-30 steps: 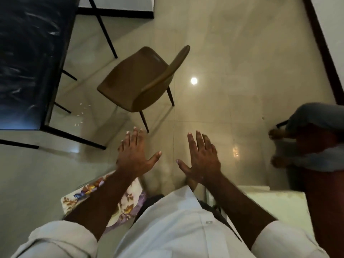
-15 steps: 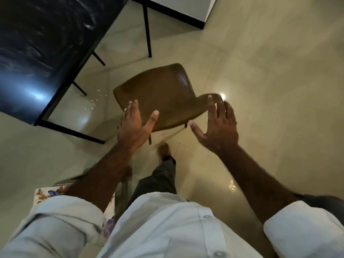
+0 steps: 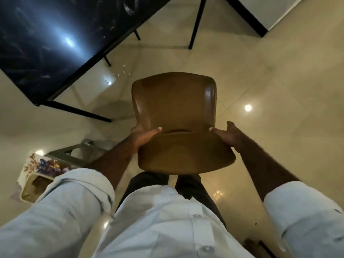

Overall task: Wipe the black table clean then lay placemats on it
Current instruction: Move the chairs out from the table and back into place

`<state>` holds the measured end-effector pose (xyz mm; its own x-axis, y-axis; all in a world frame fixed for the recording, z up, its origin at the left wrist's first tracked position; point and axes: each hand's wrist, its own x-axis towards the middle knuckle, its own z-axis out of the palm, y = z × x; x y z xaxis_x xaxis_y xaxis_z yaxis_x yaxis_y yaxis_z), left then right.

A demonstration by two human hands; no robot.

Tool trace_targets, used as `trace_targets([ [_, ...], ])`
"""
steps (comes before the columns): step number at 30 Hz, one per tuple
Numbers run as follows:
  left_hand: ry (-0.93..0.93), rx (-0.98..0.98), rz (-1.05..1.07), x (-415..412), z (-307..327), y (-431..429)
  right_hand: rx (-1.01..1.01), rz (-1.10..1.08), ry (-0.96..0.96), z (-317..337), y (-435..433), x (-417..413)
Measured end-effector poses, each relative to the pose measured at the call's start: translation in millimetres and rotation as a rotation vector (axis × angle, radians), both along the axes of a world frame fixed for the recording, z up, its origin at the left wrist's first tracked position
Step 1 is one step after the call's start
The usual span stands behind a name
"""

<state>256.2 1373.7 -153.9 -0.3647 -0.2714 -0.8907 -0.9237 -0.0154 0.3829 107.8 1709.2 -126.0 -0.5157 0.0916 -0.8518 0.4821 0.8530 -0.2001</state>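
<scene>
The black table (image 3: 55, 43) fills the upper left, its glossy top streaked and reflecting a light. A brown chair (image 3: 175, 112) stands right in front of me, its seat pointing away. My left hand (image 3: 143, 135) grips the left side of the chair's backrest, thumb on the inner face. My right hand (image 3: 228, 135) grips the right side of the backrest the same way. A floral placemat (image 3: 40, 165) lies on a low surface at the lower left, partly hidden by my left sleeve.
Small white crumbs (image 3: 122, 71) lie on the beige tiled floor under the table edge. Black table legs (image 3: 195, 25) stand beyond the chair. A metal frame (image 3: 78, 153) sits by the placemat. A dark skirting strip (image 3: 247, 17) runs along the far wall.
I have stepped up to the chair. Both hands, open in the air before, have closed on the two sides of its backrest. The chair now faces straight away from me.
</scene>
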Motion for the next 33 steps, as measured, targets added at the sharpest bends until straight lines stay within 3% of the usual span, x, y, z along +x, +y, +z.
trace_targets([
  [5, -0.164, -0.016, 0.153, -12.5, -10.2, 0.3, -0.103, -0.118, -0.196, -47.5, 5.7, -23.4],
  [9, -0.367, 0.219, 0.242, -9.6, -15.8, 4.0, -0.102, -0.291, -0.344, -69.0, 6.2, -22.2],
  [14, -0.531, 0.245, 0.224, -10.4, -28.3, -6.9, -0.066, -0.479, -0.581, -81.7, 10.2, -28.7],
  [22, -0.395, 0.174, 0.268, -28.3, -7.1, -3.3, 0.019, -0.311, -0.406, -77.7, 3.0, -55.8],
  [28, -0.258, 0.116, 0.247, -69.5, 10.4, -25.3, 0.041, -0.156, -0.308, -57.4, -29.3, -144.5],
  [33, -0.186, 0.115, 0.375, -109.3, 9.2, -34.1, 0.045, -0.014, -0.216, -38.5, -76.0, -235.3],
])
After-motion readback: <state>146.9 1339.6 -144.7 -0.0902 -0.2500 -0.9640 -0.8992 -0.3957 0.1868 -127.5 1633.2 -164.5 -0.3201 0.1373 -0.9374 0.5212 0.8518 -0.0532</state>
